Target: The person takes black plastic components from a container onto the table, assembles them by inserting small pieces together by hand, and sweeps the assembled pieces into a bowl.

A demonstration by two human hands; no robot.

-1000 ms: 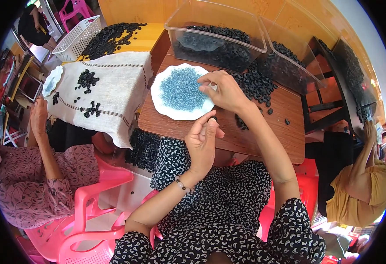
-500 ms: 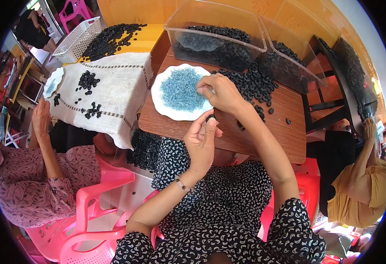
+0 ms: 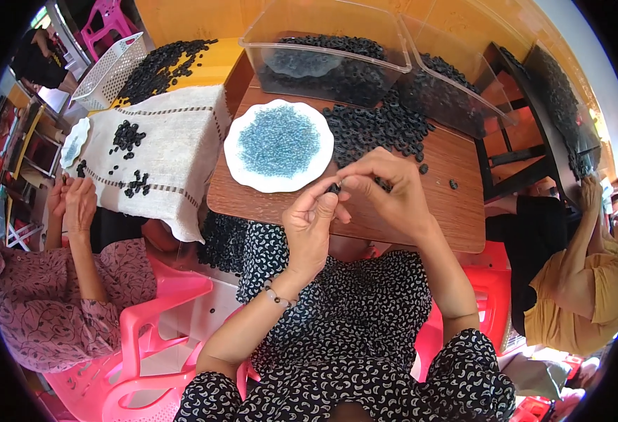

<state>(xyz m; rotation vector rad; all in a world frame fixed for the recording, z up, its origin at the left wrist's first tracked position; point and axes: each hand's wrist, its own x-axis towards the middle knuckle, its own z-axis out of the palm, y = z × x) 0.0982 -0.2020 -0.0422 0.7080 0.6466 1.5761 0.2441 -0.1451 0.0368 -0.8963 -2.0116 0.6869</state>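
Note:
My left hand (image 3: 307,231) pinches a small round black piece (image 3: 333,188) between thumb and fingers, over the near side of the brown table (image 3: 274,205). My right hand (image 3: 392,195) meets it from the right, thumb and forefinger pressed together at the piece. Whatever sits between those fingertips is too small to make out. Just beyond my hands stands a white scalloped plate (image 3: 234,160), filled with tiny blue-grey glassy beads (image 3: 279,141). Many more black pieces (image 3: 374,126) lie loose to the right of the plate.
Two clear plastic boxes, one at the back (image 3: 254,65) and one to its right (image 3: 441,102), hold black pieces. A cloth-covered table (image 3: 179,133) with more pieces is at left, beside a co-worker's hands (image 3: 77,204). Another person (image 3: 576,295) sits at right beside a dark rack (image 3: 509,151).
My right hand has left the beads on the plate and come down to the black piece in my left hand. The co-worker at left has brought both hands together.

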